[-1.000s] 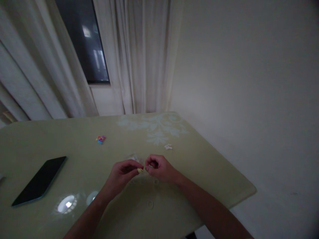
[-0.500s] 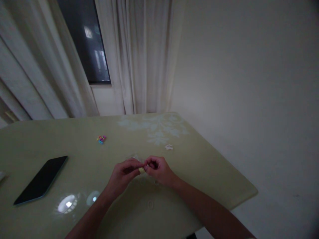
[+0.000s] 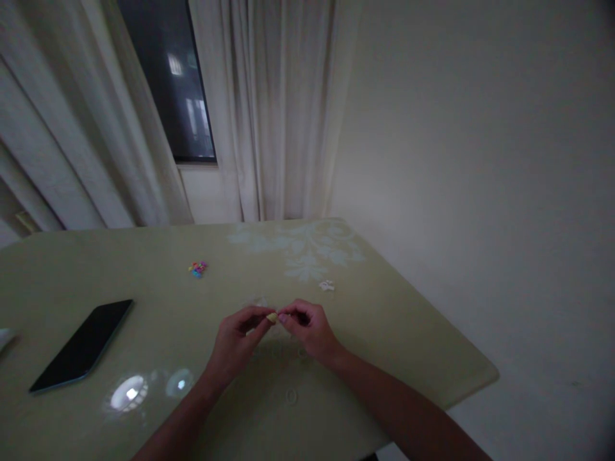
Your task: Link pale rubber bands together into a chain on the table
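Between the fingertips of my left hand (image 3: 236,338) is a small yellowish piece (image 3: 272,317), too small to name. My right hand (image 3: 312,330) pinches close against its right side; what those fingers hold, if anything, is too small to make out. Both hands are above the table, fingertips nearly meeting. Behind and under them lies a clear crinkled plastic bag (image 3: 257,302), partly hidden. A pale ring (image 3: 291,397) rests on the table nearer to me, and another small ring (image 3: 302,353) lies just below my right hand.
A black tablet (image 3: 84,346) lies to the left. Farther back sit a small pile of colourful pieces (image 3: 197,269) and a few small white pieces (image 3: 327,285). The pale green table (image 3: 408,333) has its right edge beside the wall. A white object (image 3: 6,337) shows at the far left.
The yellowish piece has been raised and turned slightly between my fingertips. My left thumb and finger have shifted up a little. The whole view has moved slightly.
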Action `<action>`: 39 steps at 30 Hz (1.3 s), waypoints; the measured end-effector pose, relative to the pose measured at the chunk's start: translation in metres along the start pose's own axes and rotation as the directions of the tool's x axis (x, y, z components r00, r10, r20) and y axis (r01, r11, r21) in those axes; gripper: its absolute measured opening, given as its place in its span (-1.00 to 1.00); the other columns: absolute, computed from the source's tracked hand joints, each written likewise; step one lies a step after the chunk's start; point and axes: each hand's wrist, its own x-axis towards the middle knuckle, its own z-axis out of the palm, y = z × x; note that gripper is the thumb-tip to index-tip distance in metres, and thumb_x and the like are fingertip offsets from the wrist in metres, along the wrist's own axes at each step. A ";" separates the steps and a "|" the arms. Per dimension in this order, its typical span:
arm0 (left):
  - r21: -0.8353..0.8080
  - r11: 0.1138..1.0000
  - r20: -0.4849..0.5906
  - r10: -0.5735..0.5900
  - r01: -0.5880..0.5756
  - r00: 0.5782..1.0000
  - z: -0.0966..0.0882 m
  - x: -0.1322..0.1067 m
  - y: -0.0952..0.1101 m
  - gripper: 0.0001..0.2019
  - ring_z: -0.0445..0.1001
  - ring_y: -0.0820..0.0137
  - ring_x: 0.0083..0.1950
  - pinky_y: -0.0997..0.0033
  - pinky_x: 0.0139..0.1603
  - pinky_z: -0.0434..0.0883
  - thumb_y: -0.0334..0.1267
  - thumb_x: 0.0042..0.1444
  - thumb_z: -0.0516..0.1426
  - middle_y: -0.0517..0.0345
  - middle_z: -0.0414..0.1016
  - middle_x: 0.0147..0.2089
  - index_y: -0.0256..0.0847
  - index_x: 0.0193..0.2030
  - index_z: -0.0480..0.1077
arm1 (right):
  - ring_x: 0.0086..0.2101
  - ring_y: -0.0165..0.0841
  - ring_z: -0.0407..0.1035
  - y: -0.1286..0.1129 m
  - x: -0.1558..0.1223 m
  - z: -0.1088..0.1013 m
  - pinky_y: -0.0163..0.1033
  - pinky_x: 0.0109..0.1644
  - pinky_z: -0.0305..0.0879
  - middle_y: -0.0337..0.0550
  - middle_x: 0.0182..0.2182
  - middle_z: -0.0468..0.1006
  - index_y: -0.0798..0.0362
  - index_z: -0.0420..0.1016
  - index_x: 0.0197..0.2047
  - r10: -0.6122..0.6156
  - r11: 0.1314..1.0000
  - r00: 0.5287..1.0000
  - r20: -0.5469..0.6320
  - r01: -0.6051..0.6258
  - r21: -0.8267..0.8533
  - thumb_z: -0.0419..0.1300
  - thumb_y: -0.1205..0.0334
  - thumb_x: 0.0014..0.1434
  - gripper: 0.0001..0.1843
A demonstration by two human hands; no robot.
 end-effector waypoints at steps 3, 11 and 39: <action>-0.018 0.997 -0.020 -0.073 0.072 0.997 0.001 -0.001 -0.002 -0.79 0.70 0.27 -0.27 0.40 -0.18 0.62 -0.11 0.10 0.35 0.07 0.75 -0.26 -0.16 -0.20 0.69 | -0.52 -0.45 0.10 0.001 -0.001 0.001 -0.30 -0.43 0.07 -0.35 -0.57 0.23 0.05 0.72 -0.25 -0.114 0.990 0.992 -0.055 0.109 -0.090 0.42 -0.06 0.12 -0.67; -0.158 0.969 -0.062 -0.200 0.188 0.978 0.014 -0.006 -0.002 -0.74 0.72 0.23 -0.24 0.32 -0.17 0.67 -0.13 0.02 0.36 0.07 0.76 -0.22 -0.17 -0.16 0.70 | -0.49 -0.41 0.25 0.008 -0.005 0.004 -0.28 -0.39 0.23 -0.21 -0.50 0.42 0.04 0.76 -0.21 -0.349 0.916 0.931 -0.104 0.315 -0.248 0.36 0.01 0.27 -0.73; -0.193 0.973 0.101 -0.106 0.124 0.989 0.021 -0.001 -0.012 -0.60 0.70 0.14 0.01 0.06 0.11 0.61 0.01 0.15 0.27 -0.09 0.72 -0.01 -0.20 0.01 0.60 | -0.48 -0.41 0.18 0.009 0.000 0.006 -0.27 -0.35 0.17 -0.28 -0.51 0.31 0.07 0.64 -0.32 -0.223 0.933 0.973 -0.066 0.193 -0.305 0.30 0.03 0.26 -0.72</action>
